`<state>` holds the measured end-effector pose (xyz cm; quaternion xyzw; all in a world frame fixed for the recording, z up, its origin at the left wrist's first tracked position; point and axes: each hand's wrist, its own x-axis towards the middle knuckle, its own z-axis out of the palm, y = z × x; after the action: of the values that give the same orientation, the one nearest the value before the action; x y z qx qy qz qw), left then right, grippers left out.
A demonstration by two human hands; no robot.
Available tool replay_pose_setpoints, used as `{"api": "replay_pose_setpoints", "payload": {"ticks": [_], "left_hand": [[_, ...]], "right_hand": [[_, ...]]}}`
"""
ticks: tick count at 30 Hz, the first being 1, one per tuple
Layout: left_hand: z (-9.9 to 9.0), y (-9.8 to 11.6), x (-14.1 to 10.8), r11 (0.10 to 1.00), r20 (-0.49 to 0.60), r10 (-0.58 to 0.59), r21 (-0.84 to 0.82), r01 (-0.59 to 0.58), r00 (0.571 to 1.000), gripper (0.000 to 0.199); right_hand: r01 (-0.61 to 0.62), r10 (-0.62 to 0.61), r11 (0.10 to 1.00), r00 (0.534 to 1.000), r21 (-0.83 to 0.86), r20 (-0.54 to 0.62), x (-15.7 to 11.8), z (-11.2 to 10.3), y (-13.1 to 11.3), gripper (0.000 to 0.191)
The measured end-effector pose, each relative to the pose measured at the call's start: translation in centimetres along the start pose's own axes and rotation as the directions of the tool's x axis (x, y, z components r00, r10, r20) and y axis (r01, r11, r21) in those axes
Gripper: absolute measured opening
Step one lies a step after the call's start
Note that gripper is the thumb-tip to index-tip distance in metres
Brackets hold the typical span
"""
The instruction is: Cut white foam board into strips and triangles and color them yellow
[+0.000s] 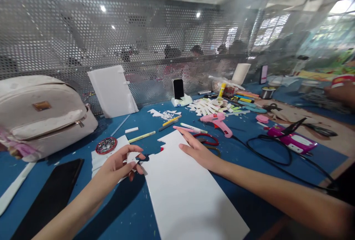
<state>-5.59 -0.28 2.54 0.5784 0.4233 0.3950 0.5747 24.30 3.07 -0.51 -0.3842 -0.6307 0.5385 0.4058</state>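
A large white sheet of board (188, 192) tilts toward me, its upper left edge jagged and cut away. My right hand (198, 151) grips its upper right edge, thumb on the face and fingers behind. My left hand (123, 162) is beside the jagged edge, with thumb and fingers curled around a small white piece of board (133, 156). A small dark shape between that hand and the sheet is unclear. Behind the sheet lie red-handled scissors (206, 139), partly hidden. A round red-rimmed dish (106, 146) sits on white sheets to the left.
A pink glue gun (219, 121) with a black cable lies to the right, near a purple device (294, 140). White strips (208, 106) are heaped behind. A backpack (44, 114) and black slab (52, 199) are left. A phone (178, 89) stands before the perforated screen (155, 29).
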Motion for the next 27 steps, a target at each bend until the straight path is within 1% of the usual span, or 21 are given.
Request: {"api": "replay_pose_setpoints", "payload": {"ticks": [2, 4, 7, 10, 18, 22, 24, 27], "left_hand": [[0.2, 0.1, -0.1, 1.0, 0.01, 0.005, 0.008, -0.005, 1.0, 0.044], [0.4, 0.4, -0.2, 1.0, 0.023, 0.0, 0.001, 0.0, 1.0, 0.046], [0.8, 0.7, -0.3, 0.999, 0.054, -0.04, -0.005, 0.04, 0.998, 0.05], [1.0, 0.8, -0.3, 0.997, 0.073, -0.066, -0.02, 0.068, 0.995, 0.051], [1.2, 0.7, -0.5, 0.998, 0.08, -0.054, -0.029, 0.057, 0.995, 0.045], [1.4, 0.5, -0.4, 0.998, 0.097, -0.055, -0.038, 0.059, 0.994, 0.051], [1.5, 0.3, -0.3, 0.997, 0.089, -0.059, -0.042, 0.063, 0.994, 0.053], [1.7, 0.0, -0.4, 0.996, 0.078, -0.084, -0.008, 0.085, 0.993, 0.052]], "right_hand": [[0.001, -0.001, 1.0, 1.0, -0.011, -0.001, 0.0, 0.0, 0.0, 0.084], [-0.008, 0.008, 1.0, 1.0, 0.014, 0.012, 0.0, 0.1, -0.1, 0.084], [-0.024, 0.022, 0.998, 0.999, 0.06, 0.036, -0.2, 0.3, -0.5, 0.085], [-0.034, 0.032, 0.998, 0.999, 0.053, 0.037, -0.3, 0.4, -0.8, 0.084], [-0.073, 0.069, 0.994, 0.996, 0.079, 0.049, -0.6, 0.5, -0.7, 0.072], [-0.049, 0.044, 0.995, 0.997, 0.089, 0.058, -0.6, 0.5, -0.6, 0.07], [-0.049, 0.044, 0.995, 0.997, 0.087, 0.062, -0.6, 0.6, -0.7, 0.069], [-0.062, 0.056, 0.995, 0.996, 0.083, 0.074, -0.7, 0.8, -0.8, 0.069]]}}
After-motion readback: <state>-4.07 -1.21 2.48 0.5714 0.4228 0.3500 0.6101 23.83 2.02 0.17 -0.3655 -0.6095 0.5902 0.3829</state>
